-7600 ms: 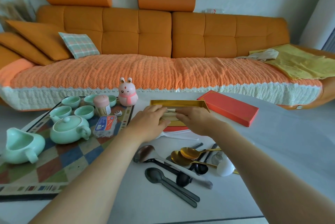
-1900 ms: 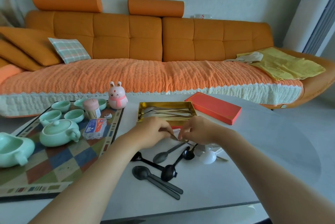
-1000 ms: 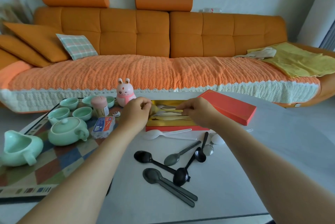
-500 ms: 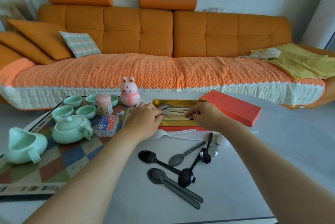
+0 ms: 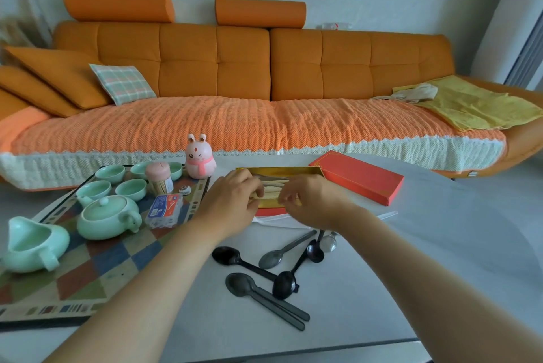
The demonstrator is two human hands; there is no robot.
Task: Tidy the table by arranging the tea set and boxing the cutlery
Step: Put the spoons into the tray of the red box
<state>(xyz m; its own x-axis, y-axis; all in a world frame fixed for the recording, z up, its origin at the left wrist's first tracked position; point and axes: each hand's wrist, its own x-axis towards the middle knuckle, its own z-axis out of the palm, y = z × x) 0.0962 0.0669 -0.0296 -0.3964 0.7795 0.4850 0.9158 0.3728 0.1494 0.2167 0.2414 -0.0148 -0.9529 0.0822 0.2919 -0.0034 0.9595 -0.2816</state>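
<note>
In the box (image 5: 293,169) our left hand (image 5: 232,201) pinches gold cutlery (image 5: 274,186); whether our right hand's (image 5: 313,201) fingers (image 5: 289,195) grip we cannot tell.

An orange sofa (image 5: 244,62) filled the view from nine to three o'clock, with two orange bolsters (image 5: 119,7) on its back and a knitted orange cover (image 5: 235,124) over its seat. At ten o'clock a plaid cushion (image 5: 122,87) leaned against plain orange cushions (image 5: 58,74). At two o'clock lay a yellow cloth (image 5: 476,104). A checkered mat (image 5: 97,274) lay at eight o'clock. At its one o'clock corner stood a pink rabbit figure (image 5: 199,160), with a pink-capped toothpick holder (image 5: 159,179) just beside it and a clear packet (image 5: 164,210) nearer.
</note>
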